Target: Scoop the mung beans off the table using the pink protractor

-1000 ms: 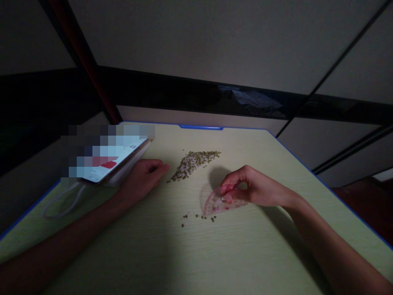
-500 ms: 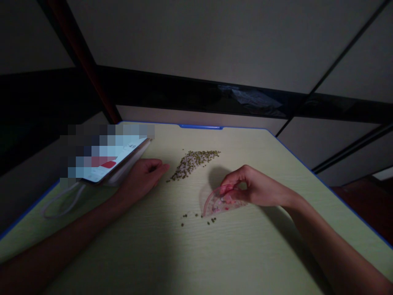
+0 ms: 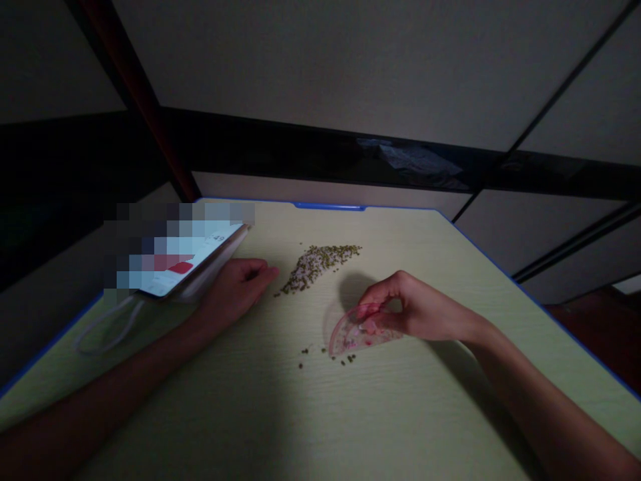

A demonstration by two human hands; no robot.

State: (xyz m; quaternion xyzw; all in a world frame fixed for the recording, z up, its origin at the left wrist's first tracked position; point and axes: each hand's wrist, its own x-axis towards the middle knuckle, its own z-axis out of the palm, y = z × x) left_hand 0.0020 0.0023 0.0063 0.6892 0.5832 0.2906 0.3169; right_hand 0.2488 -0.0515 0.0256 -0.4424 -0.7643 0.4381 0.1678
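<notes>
Protractor [image 3: 353,336], clear pink plastic with a curved rim and small printed figures, sits in the pinch of the right hand [image 3: 425,310], its thumb and fingertips nearly closed on the sheet. It lies low at those fingertips, tilted or flat (the angle is hard to judge), close to a few loose grains [image 3: 352,358] on the near side of the fingers.

The step in hand looks like steadying or guiding this thin piece beside the grains; moving it would call for a light, level grip, since such small round bits could roll.

Left fingers are curled mostly closed, with nothing seen in them, though the palm is hidden. Just beyond their tips spreads a grainy heap [image 3: 318,264], green mixed with whitish. Beside that hand is a smooth, bright-screened phone [image 3: 165,284], above pale, wood-grained tabletop [image 3: 400,414].
</notes>
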